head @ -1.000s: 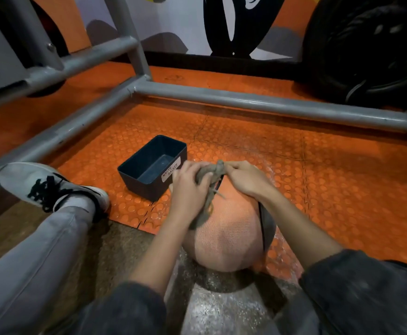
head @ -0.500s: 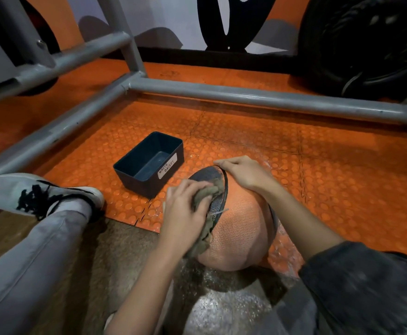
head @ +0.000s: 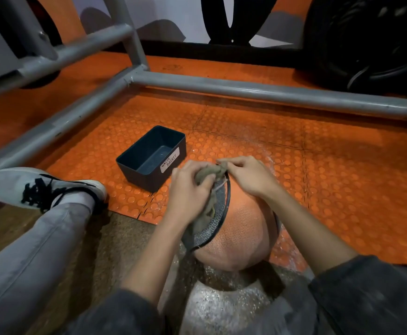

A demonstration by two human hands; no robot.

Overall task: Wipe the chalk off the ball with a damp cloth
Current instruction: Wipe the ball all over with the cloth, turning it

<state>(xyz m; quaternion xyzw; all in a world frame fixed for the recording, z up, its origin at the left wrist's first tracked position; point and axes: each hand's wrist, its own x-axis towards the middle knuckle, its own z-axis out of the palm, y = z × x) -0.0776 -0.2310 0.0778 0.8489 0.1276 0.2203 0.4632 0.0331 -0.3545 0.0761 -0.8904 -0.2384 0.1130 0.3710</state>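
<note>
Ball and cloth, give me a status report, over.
Left hand grips the cloth, right hand pinches its far end. Cloth bunched on top of the ball. Waste basket off to the left, not in the way.

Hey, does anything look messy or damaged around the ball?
Whitish specks, perhaps chalk or water, litter the orange floor mat beside the ball. The cloth, held by the left hand and right hand, is frayed, one thread trailing.

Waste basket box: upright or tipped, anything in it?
Upright and empty: the waste basket stands mouth up, its visible inner floor bare.
</note>
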